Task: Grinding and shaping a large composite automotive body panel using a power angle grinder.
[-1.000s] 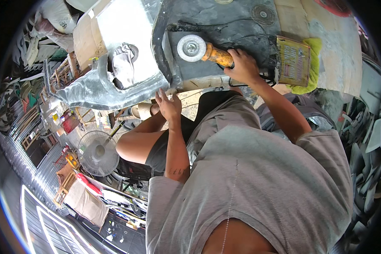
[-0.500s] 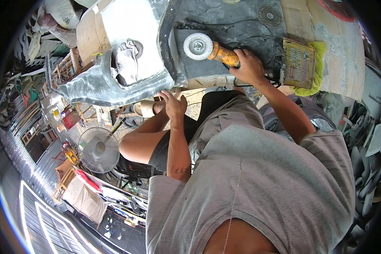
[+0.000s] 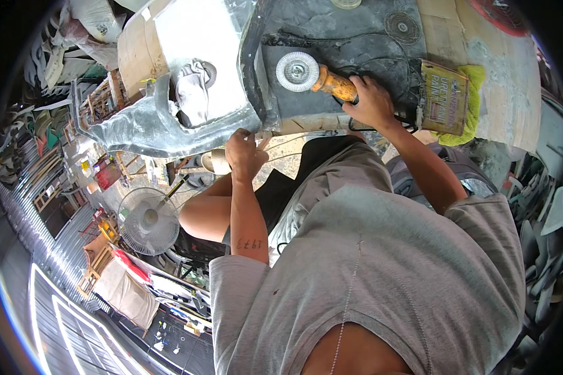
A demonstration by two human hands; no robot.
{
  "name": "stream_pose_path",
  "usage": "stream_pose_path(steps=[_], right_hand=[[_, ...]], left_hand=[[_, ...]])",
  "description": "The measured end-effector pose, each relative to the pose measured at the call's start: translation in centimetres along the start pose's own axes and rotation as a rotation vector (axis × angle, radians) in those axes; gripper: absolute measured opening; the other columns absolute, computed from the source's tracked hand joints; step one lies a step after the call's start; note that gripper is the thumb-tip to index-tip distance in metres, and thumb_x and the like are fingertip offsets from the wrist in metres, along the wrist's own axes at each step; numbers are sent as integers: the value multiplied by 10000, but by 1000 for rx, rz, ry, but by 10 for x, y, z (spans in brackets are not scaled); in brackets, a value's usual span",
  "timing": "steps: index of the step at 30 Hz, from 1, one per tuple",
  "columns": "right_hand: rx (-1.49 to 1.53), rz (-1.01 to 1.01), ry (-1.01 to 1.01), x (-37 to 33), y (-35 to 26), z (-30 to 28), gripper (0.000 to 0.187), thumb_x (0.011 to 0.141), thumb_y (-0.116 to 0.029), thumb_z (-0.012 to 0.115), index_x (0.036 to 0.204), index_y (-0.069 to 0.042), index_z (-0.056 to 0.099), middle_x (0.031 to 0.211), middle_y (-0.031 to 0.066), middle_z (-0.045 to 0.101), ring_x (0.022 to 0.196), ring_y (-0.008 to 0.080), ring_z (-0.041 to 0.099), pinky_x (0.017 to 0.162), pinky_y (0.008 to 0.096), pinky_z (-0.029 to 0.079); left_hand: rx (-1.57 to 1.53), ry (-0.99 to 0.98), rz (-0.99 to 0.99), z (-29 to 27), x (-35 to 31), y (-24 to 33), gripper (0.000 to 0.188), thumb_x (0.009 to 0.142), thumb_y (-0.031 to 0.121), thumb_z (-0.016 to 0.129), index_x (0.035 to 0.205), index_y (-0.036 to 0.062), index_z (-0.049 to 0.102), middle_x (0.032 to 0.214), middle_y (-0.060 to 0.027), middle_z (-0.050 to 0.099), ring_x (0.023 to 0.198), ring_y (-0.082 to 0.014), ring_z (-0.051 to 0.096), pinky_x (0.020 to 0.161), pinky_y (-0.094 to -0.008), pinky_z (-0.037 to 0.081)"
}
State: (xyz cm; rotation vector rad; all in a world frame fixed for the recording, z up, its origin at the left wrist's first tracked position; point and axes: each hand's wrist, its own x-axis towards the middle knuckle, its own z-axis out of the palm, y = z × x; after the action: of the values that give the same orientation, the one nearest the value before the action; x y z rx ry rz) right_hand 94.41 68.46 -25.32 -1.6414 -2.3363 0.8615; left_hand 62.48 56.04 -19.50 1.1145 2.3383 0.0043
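My right hand (image 3: 370,103) is wrapped round the rear end of an orange angle grinder (image 3: 336,85), which lies on the dark worktop. Its round, pale, ridged disc (image 3: 297,71) faces up at the left end. At the near edge of a grey, dusty moulded panel (image 3: 150,134), my left hand (image 3: 245,153) is closed, with its fingers curled against the rim; the fingertips are partly hidden. The panel curves round a white surface, where a crumpled whitish glove or cloth (image 3: 194,90) lies partly over a small disc.
Right of the grinder are a worn rectangular can (image 3: 443,97) and a yellow-green cloth (image 3: 474,103). A dark cable (image 3: 363,39) crosses the worktop below a spare disc (image 3: 402,28). Lower left stands a fan (image 3: 148,219). Scrap pieces are heaped at both sides.
My left hand has shifted slightly left and up, its outstretched fingers now curled in at the panel's rim. My right hand stays on the grinder. The whole view has shifted slightly.
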Motion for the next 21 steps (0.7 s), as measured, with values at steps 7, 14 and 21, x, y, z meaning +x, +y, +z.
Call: stream_pose_path(steps=[7,14,21], right_hand=[[10,-5,24,0,0,0,613,713,-314,727,1250,-75,551,1104,176,616,1030,373,619,858,478,505],[-15,16,-10,0,-4,-2,608,714,-315,723,1246,-79,551,1104,168,613,1032,365,618,866,472,505],[-26,31,-14,1,-4,0,606,714,-320,715,1245,-76,554,1107,168,611,1039,365,615,882,471,498]], left_hand=[[49,-73,-107,5,9,2,189,808,108,676,960,-1,702,877,-242,706,866,-386,693,757,-428,540],[177,-5,-33,1,-4,14,321,688,41,698,1001,-30,685,910,-256,705,903,-388,696,779,-423,548],[174,2,4,2,3,7,278,679,31,675,951,-22,706,909,-260,706,910,-391,696,779,-427,550]])
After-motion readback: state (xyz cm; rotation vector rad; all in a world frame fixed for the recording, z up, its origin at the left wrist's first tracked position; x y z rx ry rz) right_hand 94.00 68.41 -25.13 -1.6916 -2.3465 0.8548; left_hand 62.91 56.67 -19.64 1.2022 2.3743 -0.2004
